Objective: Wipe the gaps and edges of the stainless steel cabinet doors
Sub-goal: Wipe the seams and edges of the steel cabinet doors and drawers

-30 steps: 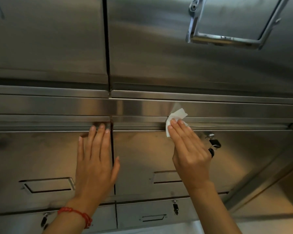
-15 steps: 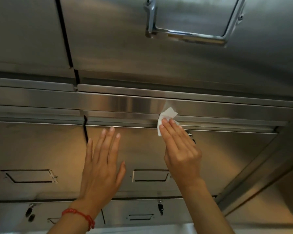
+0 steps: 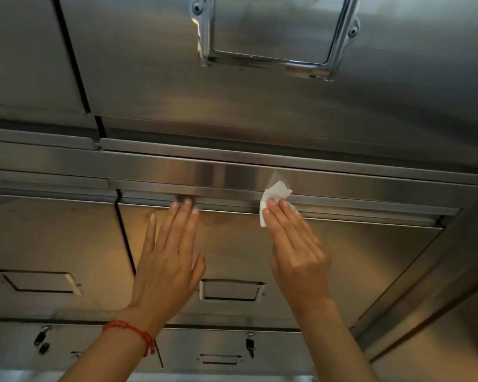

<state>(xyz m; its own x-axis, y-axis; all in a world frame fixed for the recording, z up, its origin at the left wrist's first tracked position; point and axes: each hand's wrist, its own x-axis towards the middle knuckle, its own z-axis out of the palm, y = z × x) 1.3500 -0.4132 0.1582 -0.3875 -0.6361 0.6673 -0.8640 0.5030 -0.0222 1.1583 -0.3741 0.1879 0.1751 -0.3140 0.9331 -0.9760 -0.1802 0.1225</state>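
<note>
A stainless steel cabinet door (image 3: 342,260) fills the middle of the head view, with a horizontal ledge and gap along its top edge. My right hand (image 3: 295,249) presses a small white tissue (image 3: 275,195) against that top edge with straight fingers. My left hand (image 3: 169,260), a red string on its wrist, lies flat on the same door, its fingertips touching the ledge. A dark vertical gap (image 3: 126,238) separates this door from the neighbouring door (image 3: 50,238) on the left.
Above hangs a large steel door with a chrome handle frame (image 3: 273,59). Recessed pulls (image 3: 231,290) sit in the doors. Lower drawers carry small keys (image 3: 250,347). The cabinet's frame post (image 3: 425,285) runs down on the right.
The view has shifted right along the cabinet. My left hand slid from the vertical gap onto the right door and up to the ledge. The tissue moved right along the top edge.
</note>
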